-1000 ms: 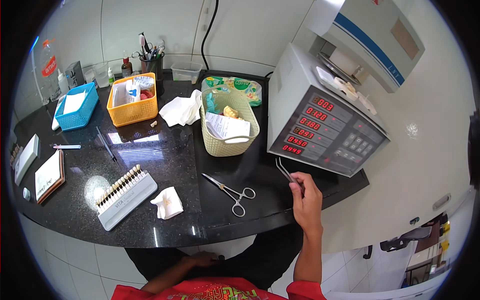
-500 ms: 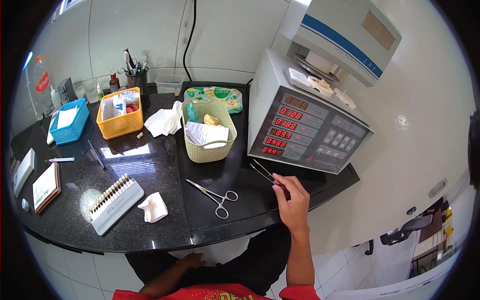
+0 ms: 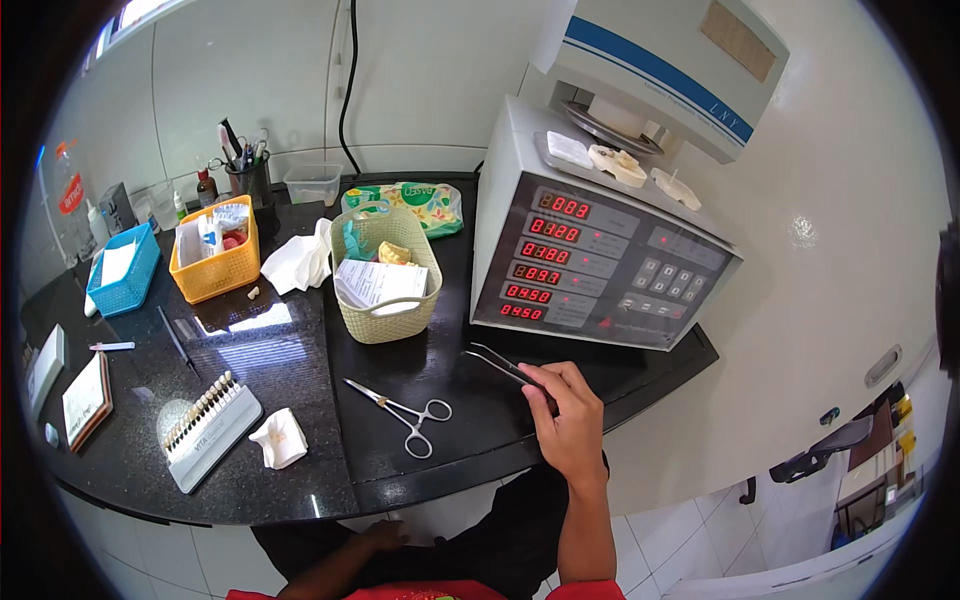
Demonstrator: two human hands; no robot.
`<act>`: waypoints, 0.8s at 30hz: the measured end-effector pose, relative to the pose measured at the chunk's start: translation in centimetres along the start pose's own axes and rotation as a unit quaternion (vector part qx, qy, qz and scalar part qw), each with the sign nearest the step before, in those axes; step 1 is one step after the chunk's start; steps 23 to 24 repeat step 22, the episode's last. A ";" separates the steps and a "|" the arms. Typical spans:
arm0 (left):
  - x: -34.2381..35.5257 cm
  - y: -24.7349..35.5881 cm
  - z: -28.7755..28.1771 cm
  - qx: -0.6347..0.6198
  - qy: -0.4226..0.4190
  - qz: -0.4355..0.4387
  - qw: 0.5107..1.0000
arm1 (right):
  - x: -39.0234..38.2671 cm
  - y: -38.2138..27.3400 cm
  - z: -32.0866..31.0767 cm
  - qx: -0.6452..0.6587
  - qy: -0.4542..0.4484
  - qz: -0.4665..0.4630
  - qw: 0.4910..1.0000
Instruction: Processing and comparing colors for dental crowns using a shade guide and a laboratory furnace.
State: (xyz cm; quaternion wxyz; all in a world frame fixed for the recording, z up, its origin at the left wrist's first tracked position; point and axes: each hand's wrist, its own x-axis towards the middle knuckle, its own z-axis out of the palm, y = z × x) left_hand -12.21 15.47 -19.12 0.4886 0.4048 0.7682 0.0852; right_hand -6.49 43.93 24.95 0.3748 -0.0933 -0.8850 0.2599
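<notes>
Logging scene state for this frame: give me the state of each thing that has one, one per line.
right hand: gripping tweezers
tweezers: held, tips slightly apart, above the counter
left hand: low by the lap, holding nothing visible
forceps: lying flat, closed
furnace: on, red digits lit
furnace chamber: raised open
beige basket: upright, holds papers
orange basket: upright, filled

Red digit displays [image 3: 545,255] on grey panel; green packet [image 3: 415,200] behind basket.
</notes>
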 end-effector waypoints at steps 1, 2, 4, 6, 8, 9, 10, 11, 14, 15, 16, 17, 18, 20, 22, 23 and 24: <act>-0.2 0.3 -0.3 -0.002 -0.013 0.000 1.000 | -0.1 0.2 0.0 0.000 0.001 0.003 1.000; -0.2 0.2 -0.3 -0.002 -0.014 -0.002 1.000 | 0.0 0.3 0.1 0.003 0.003 -0.002 1.000; -0.1 -0.1 0.0 0.014 -0.015 -0.007 1.000 | 0.0 0.2 0.1 0.007 0.004 -0.005 1.000; 0.1 -0.6 0.5 0.009 -0.007 0.004 1.000 | 0.1 0.1 0.0 -0.005 0.004 -0.011 1.000; 0.1 -0.8 0.6 0.004 0.002 0.016 1.000 | 0.1 0.2 0.1 -0.007 0.002 -0.013 1.000; 0.1 -0.6 0.4 0.006 -0.010 0.020 1.000 | 0.1 0.3 0.1 -0.010 0.001 -0.017 1.000; 0.1 -0.5 0.2 0.008 -0.022 0.024 0.999 | 0.2 0.3 0.0 -0.010 0.002 -0.015 1.000; 0.4 -0.8 0.5 0.010 -0.023 0.024 0.999 | 0.2 0.2 -0.1 -0.021 -0.004 -0.019 1.000; 1.0 -1.5 1.1 0.028 -0.012 0.027 0.999 | 0.3 0.3 -0.2 -0.028 -0.005 -0.023 0.999; 0.7 -1.1 0.8 0.018 0.001 0.028 0.999 | 0.3 0.4 -0.2 -0.025 -0.003 -0.026 0.999; 0.2 -0.6 0.4 0.007 0.015 0.027 0.999 | 0.3 0.5 0.0 -0.025 -0.002 -0.022 0.999; -0.1 -0.3 0.0 0.009 0.012 0.027 1.000 | 0.3 0.5 0.1 -0.029 -0.004 -0.027 0.999; -0.4 -0.1 -0.2 0.009 0.015 0.016 1.000 | 0.4 0.5 0.1 -0.033 -0.006 -0.033 0.999; -0.8 0.3 -0.5 0.009 0.017 0.006 1.000 | 0.3 0.5 0.1 -0.034 -0.008 -0.030 0.999; -1.0 0.5 -0.7 0.002 0.056 0.015 0.998 | 0.4 0.5 0.1 -0.035 -0.012 -0.028 0.999; -1.0 0.5 -0.7 0.002 0.056 0.015 0.998 | 0.4 0.5 0.1 -0.035 -0.012 -0.028 0.999; -1.0 0.5 -0.7 0.002 0.056 0.015 0.998 | 0.4 0.5 0.1 -0.035 -0.012 -0.028 0.999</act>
